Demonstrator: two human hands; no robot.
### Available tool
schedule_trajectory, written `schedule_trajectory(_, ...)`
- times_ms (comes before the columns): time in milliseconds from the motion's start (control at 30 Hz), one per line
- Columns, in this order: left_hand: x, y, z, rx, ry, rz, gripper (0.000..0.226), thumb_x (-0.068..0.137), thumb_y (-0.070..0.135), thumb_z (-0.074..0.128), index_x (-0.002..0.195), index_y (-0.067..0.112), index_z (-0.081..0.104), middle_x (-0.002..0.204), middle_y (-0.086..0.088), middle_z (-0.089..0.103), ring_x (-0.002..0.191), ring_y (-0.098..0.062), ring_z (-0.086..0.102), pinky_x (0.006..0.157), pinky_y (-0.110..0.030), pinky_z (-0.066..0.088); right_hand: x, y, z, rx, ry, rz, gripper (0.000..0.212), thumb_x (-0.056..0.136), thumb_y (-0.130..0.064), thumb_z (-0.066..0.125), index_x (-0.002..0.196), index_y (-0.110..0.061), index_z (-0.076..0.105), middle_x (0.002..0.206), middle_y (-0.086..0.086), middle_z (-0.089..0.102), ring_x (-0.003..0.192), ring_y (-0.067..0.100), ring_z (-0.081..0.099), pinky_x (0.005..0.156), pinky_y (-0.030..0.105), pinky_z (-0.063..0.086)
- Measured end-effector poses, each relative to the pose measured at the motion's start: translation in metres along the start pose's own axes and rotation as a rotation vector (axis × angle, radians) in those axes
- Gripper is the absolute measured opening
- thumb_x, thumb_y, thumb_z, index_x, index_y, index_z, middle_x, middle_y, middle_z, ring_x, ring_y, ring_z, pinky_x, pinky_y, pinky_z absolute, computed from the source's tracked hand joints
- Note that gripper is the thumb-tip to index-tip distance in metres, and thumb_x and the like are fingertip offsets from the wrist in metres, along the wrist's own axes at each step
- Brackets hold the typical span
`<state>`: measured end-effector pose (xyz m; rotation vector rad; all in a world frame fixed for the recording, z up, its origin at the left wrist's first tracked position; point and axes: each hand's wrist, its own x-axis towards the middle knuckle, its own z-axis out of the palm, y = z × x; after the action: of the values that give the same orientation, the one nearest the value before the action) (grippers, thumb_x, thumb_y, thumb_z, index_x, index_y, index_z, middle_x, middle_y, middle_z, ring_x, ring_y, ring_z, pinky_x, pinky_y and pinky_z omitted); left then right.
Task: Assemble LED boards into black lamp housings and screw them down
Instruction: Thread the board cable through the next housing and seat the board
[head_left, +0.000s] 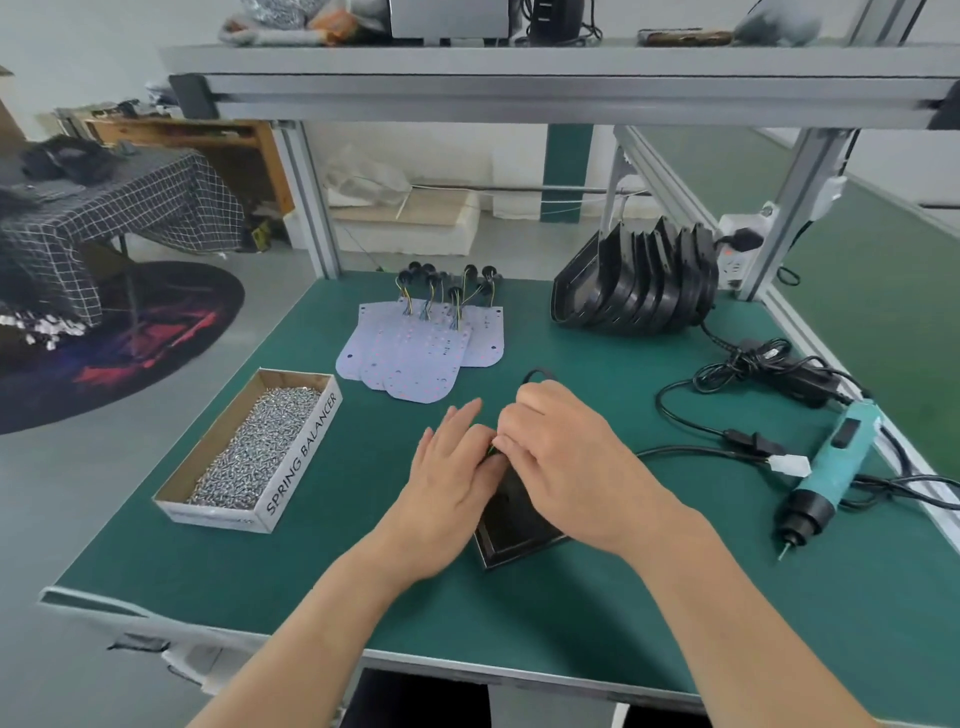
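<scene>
Housing: one black housing (514, 525) lies flat on the green table (597, 623). Its near corner is in plain sight, and its far half is hidden under both hands.
Left grip: the left grip (452, 478) is spread, with the fingers straight and close together. It lies flat over the housing's far left edge, and the palm touches that edge.
Right grip: the right grip (561, 457) is over the housing's far right part, with the fingers curled down. The fingertips are pressed together on a small green bit that looks like wires (492, 448).
Wires: they are at the housing's far end, between the two grips and touching both.
Lead: a black lead (535, 371) loops out just beyond the housing, past the right knuckles.
Board inside: I cannot tell whether a board sits in the housing, because the hands cover it.
Boards: a fanned pile of pale LED boards (415, 353) lies beyond the housing to the left, with their black plugs at the far end.
Stack: nested black housings (639, 286) stand on edge, well beyond the housing to the right.
Box: a cardboard box (254, 452) full of screws is left of the housing and apart from it.
Screwdriver: a teal electric screwdriver (831, 467) lies right of the housing with its bit pointing near, and black cords (691, 405) lie between the two.
</scene>
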<state>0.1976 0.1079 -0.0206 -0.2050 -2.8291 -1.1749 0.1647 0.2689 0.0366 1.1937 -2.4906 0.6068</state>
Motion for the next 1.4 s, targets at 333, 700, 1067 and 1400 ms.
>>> schedule_trajectory(333, 0.000, 0.004, -0.003, -0.400, 0.202, -0.067, 0.031, 0.096, 0.016, 0.065, 0.091, 0.047, 0.069, 0.132, 0.027, 0.048, 0.140, 0.010, 0.030, 0.097, 0.003, 0.025, 0.001, 0.004, -0.018, 0.029, 0.205, 0.072, 0.021, 0.099, -0.010, 0.055, 0.079, -0.001, 0.058, 0.080, 0.007, 0.049, 0.077, 0.028, 0.046, 0.071, 0.044, 0.042)
schedule_trajectory(700, 0.012, 0.065, -0.010, 0.006, 0.372, 0.042, 0.028, 0.085, 0.019, 0.071, 0.111, 0.025, 0.063, 0.120, 0.019, 0.039, 0.092, -0.002, 0.049, 0.073, -0.018, 0.034, -0.004, -0.011, -0.049, -0.348, -0.185, 0.225, 0.018, 0.106, -0.031, 0.039, 0.090, -0.024, 0.033, 0.086, -0.003, 0.052, 0.082, 0.026, 0.055, 0.070, 0.037, 0.027)
schedule_trajectory(1067, 0.035, 0.045, -0.070, -0.577, -0.083, 0.163, 0.075, 0.081, 0.052, 0.066, 0.148, 0.053, 0.032, 0.147, 0.018, 0.052, 0.134, -0.005, 0.051, 0.111, -0.025, 0.041, -0.020, 0.041, -0.071, 0.574, -0.033, 0.263, 0.023, 0.105, -0.019, 0.049, 0.086, -0.013, 0.061, 0.065, 0.004, 0.040, 0.060, 0.019, 0.034, 0.057, 0.032, 0.031)
schedule_trajectory(1400, 0.053, 0.047, -0.035, -1.079, -0.224, 0.170, 0.063, 0.075, 0.038, 0.087, 0.132, 0.031, 0.059, 0.103, -0.004, 0.073, 0.087, -0.019, 0.072, 0.075, -0.031, 0.059, -0.022, 0.042, -0.065, 0.582, 0.032, 0.295, 0.018, 0.104, -0.020, 0.050, 0.105, -0.018, 0.068, 0.076, 0.017, 0.064, 0.070, 0.037, 0.054, 0.070, 0.047, 0.052)
